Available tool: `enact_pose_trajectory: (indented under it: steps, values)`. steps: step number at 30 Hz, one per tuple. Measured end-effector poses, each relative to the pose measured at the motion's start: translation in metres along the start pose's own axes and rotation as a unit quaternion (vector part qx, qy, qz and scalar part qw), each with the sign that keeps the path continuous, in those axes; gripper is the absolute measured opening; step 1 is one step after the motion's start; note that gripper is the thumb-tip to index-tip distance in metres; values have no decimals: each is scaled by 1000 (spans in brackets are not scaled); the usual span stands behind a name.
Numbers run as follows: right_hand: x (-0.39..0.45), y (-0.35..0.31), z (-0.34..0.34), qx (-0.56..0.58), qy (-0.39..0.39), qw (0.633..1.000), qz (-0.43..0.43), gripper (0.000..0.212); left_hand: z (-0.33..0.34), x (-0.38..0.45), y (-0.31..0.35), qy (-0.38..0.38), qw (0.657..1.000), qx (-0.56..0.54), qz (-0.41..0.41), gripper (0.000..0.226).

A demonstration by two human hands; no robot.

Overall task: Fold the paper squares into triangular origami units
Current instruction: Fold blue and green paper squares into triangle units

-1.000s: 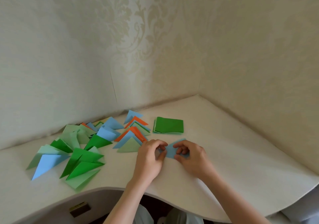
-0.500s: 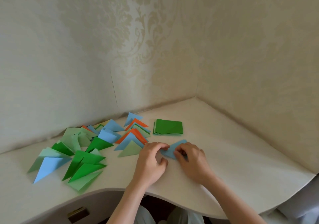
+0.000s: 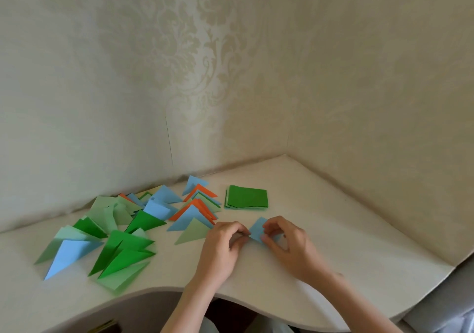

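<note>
- Since a moment ago both hands have slid a little to the right along the desk, and the blue paper (image 3: 257,229) between them now shows a pointed corner sticking up toward the wall.
- White desk (image 3: 333,230) fills the corner, with patterned wallpaper (image 3: 205,63) behind it on both sides.
- Spread across the left half of the desk lies the pile of triangles (image 3: 120,230): dark green, pale green, blue and orange, overlapping one another.
- Behind the hands, well apart from them, sits the green stack (image 3: 246,196) of unfolded squares, lying flat and just right of the triangles.
- Left hand (image 3: 222,245) rests on the desk with fingers curled, thumb and forefinger pinching the left tip of the blue paper.
- Right hand (image 3: 284,240) is curled over the paper's right side, fingertips bent down onto it and gripping; the part under the fingers is hidden.
- Blue paper lies low on the desk near the front edge, just right of the nearest pale green triangle (image 3: 193,232).
</note>
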State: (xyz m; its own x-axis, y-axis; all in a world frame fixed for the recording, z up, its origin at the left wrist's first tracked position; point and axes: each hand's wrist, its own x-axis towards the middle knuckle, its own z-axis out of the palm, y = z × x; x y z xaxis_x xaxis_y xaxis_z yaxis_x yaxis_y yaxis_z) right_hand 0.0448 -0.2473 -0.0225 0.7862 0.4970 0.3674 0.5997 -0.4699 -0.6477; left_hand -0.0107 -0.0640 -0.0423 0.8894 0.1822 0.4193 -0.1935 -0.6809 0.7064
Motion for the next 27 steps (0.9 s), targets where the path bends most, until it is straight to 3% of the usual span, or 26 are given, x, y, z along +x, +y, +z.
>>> enact_pose_trajectory:
  steps: [7,15,24,27]
  values:
    - [-10,3,9,-86,24,995,-50,17,4,1,-2,-30,998,39,39,6]
    - [-4,8,16,-97,47,994,-28,25,8,3,-4,14,1000,2,2,24]
    - [-2,11,20,-63,56,996,1,17,15,5,-1,15,996,91,-1,34]
    - [2,11,19,-32,46,998,28,23,15,6,-1,13,996,93,-11,34]
